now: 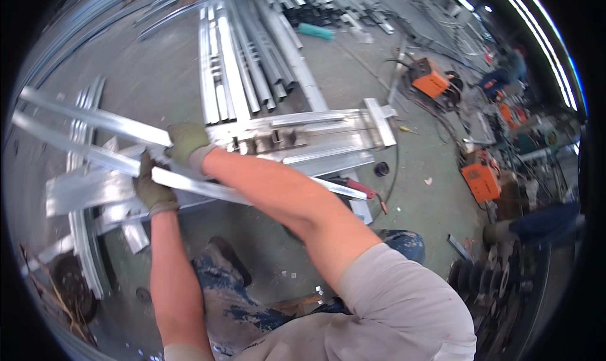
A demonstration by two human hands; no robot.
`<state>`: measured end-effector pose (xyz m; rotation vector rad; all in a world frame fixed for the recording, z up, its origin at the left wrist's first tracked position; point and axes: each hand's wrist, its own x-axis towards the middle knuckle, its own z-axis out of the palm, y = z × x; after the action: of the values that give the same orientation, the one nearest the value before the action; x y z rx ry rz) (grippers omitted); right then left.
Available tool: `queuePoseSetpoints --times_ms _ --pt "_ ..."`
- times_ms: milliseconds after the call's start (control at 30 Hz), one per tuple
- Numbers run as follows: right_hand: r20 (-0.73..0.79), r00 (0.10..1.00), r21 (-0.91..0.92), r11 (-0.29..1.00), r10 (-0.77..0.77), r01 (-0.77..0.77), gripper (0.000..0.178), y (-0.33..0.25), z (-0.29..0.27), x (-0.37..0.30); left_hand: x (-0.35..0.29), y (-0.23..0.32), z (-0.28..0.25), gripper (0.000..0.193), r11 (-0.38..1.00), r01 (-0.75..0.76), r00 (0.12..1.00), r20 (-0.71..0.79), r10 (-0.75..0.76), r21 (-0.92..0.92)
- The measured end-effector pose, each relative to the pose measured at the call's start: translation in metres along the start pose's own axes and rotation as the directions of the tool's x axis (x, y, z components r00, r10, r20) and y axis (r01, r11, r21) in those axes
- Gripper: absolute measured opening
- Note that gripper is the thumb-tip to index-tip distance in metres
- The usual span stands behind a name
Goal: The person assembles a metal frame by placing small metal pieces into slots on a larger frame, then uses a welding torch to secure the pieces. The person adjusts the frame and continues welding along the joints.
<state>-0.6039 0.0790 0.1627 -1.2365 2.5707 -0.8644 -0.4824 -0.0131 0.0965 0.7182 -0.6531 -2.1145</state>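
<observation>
Both of my hands wear olive work gloves. My left hand (153,185) wraps round a long, shiny metal bar (196,184) that runs from the far left to under my right forearm. My right hand (187,142) is closed on the near end of a second metal bar (101,116), which slants away to the upper left beside the first. Beneath them lie flat metal plates (76,193) across a bundle of channels (81,231). Right of my hands, a metal assembly (334,137) lies on the floor, partly hidden by my right arm.
Long metal profiles (243,58) lie beyond the assembly, near a teal cylinder (315,31). A red-handled tool (361,188) with a cable lies beside a black roll (381,169). Two orange machines (430,77) stand at the right among cables. Another person (508,70) is at the far right.
</observation>
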Motion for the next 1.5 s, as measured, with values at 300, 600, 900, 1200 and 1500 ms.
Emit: queuePoseSetpoints --times_ms 300,600,900,1200,1500 --pt "0.122 0.984 0.136 0.980 0.129 -0.145 0.044 0.010 -0.017 -0.015 -0.018 -0.004 0.031 0.030 0.987 -0.035 0.990 -0.133 0.056 0.155" --pt "-0.136 0.980 0.155 0.980 0.147 -0.126 0.063 0.088 -0.085 -0.167 0.002 -0.017 0.011 0.028 0.974 0.106 0.992 -0.093 -0.089 0.199" --pt "0.162 0.765 -0.001 0.775 0.624 -0.632 0.065 0.151 -0.099 -0.368 0.028 -0.035 -0.005 0.031 0.949 0.238 0.971 -0.087 -0.224 0.209" --pt "0.178 0.772 0.031 0.781 0.610 -0.624 0.059 0.144 -0.075 -0.396 0.059 -0.046 -0.019 0.028 0.925 0.329 0.942 0.009 -0.337 0.192" --pt "0.315 0.715 0.084 0.732 0.624 -0.676 0.070 0.144 -0.061 -0.411 0.043 -0.051 0.005 0.027 0.915 0.248 0.969 -0.076 -0.236 0.318"
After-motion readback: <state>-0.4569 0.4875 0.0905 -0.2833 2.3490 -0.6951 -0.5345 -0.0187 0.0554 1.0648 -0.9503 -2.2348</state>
